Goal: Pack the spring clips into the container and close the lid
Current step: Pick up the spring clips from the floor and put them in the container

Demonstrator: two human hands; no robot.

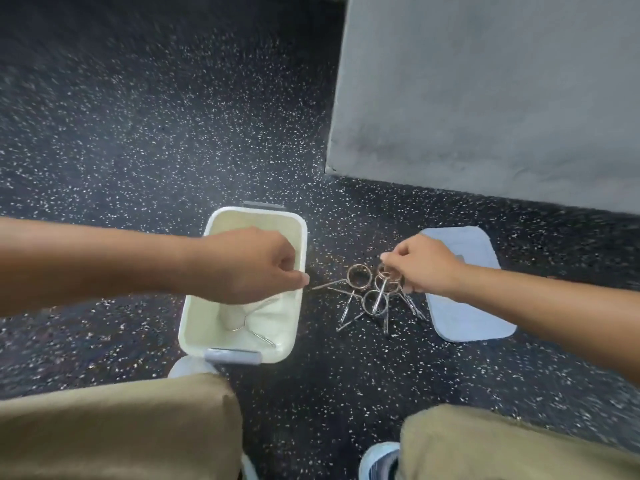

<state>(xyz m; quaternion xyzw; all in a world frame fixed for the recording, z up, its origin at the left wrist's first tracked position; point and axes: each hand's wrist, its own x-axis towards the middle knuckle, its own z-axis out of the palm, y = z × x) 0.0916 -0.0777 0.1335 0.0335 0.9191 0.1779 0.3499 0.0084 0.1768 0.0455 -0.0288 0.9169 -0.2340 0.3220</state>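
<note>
An open cream-white container (194, 306) stands on the floor at centre left, and one spring clip (242, 323) lies inside it. My left hand (249, 265) hovers over the container with curled fingers. A wire handle of that clip runs up under the hand, and whether the fingers grip it is hidden. To the right of the container lies a pile of several metal spring clips (367, 296). My right hand (422, 265) pinches the ring of one clip at the top of the pile. The light blue lid (464, 317) lies flat on the floor, partly under my right wrist.
The floor (138, 133) is dark speckled rubber. A grey block or wall (485, 98) rises at the upper right, just beyond the lid. My knees in khaki trousers (121, 427) fill the bottom edge, with a blue shoe (377, 462) between them.
</note>
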